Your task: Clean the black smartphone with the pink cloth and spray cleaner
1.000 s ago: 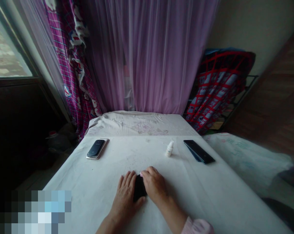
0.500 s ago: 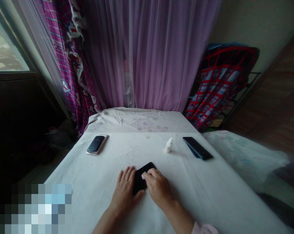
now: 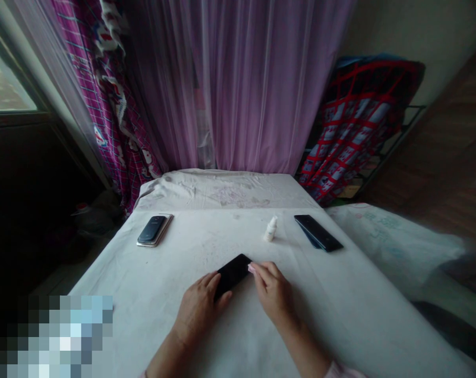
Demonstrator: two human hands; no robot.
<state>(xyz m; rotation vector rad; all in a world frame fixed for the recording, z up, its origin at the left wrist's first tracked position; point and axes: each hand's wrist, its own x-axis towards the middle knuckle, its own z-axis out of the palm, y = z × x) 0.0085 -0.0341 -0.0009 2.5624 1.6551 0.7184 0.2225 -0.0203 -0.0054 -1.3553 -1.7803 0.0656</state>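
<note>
A black smartphone [image 3: 233, 275] lies flat and diagonal on the white cloth, its screen or back facing up. My left hand [image 3: 200, 307] covers its lower-left end, with the fingers resting over it. My right hand [image 3: 273, 294] lies to its right, the fingertips touching the phone's upper-right end. Farther off stand a phone in a silver case [image 3: 154, 230], a small white dropper bottle [image 3: 270, 229] and a dark phone on a blue case [image 3: 318, 232].
The white-covered table [image 3: 332, 315] runs forward to a rumpled cloth [image 3: 222, 191] and a purple sheer curtain [image 3: 254, 89]. A patterned red cloth [image 3: 360, 126] hangs on a rack at the right. A window [image 3: 5, 73] is at the upper left.
The black phone has turned further, its far end swinging right. My right hand has slid off its top to the right end. The view has tilted slightly upward.
</note>
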